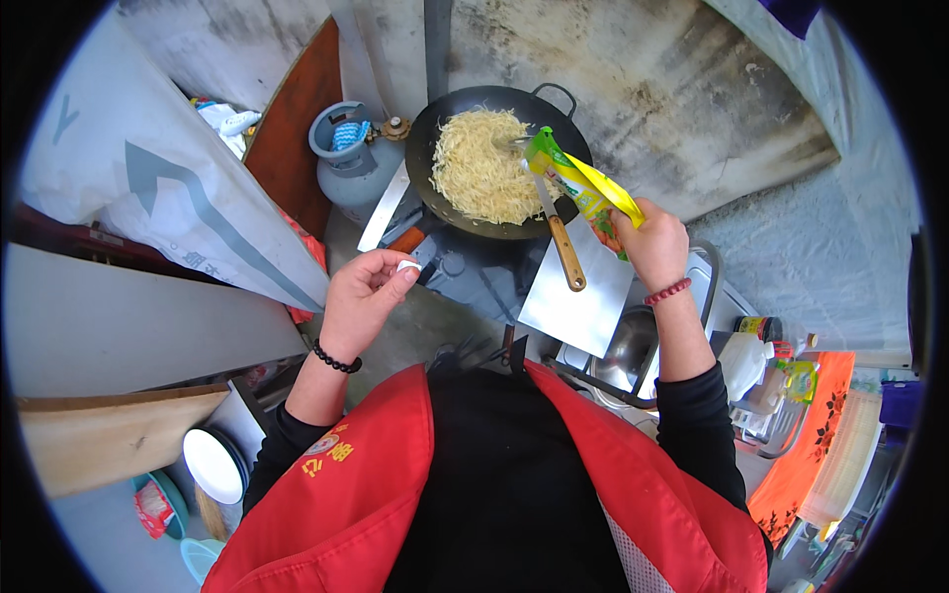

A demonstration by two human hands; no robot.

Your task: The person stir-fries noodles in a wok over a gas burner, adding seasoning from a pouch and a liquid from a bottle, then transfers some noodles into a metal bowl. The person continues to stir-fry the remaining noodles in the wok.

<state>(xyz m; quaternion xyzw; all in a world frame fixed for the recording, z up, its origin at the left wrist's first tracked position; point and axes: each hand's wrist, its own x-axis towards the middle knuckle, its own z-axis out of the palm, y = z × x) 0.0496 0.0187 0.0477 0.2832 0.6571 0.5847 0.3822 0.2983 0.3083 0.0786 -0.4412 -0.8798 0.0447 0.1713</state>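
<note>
A dark wok (566, 131) holds a heap of pale shredded food (481, 168) that looks like potato shreds. My right hand (656, 247) grips a green and yellow seasoning packet (581, 188), tilted with its far end over the wok's right side. Below the packet, a spatula (563, 245) leans on the wok rim, its wooden handle toward me and its metal head in the food; neither hand touches it. Near the wok's wooden handle (406, 239), my left hand (362, 299) pinches a small white piece (407, 265) whose kind I cannot make out.
A grey gas cylinder (358, 173) stands left of the wok. At right are a metal sink basin (629, 348), bottles, and an orange cloth (813, 435). White plates (215, 465) sit at lower left. A stained wall (652, 89) rises behind the wok.
</note>
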